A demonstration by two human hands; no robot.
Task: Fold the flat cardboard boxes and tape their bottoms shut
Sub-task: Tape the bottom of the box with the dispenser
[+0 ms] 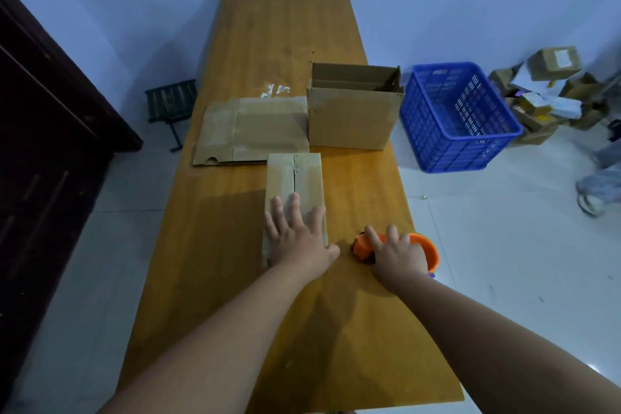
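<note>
A small folded cardboard box (295,178) stands bottom-up on the wooden table (285,30), its two flaps meeting at a seam down the middle. My left hand (295,233) lies flat on its near end with fingers spread. To its right, my right hand (398,252) rests on an orange tape dispenser (364,244) with fingers over its top. A flat unfolded box (252,129) lies further back on the left. An open, erected box (353,107) stands behind on the right.
A blue plastic crate (460,118) sits on the floor right of the table, with a heap of parcels (551,91) beyond it. A small dark stool (171,101) stands left of the table. A dark wooden door (43,131) fills the left side.
</note>
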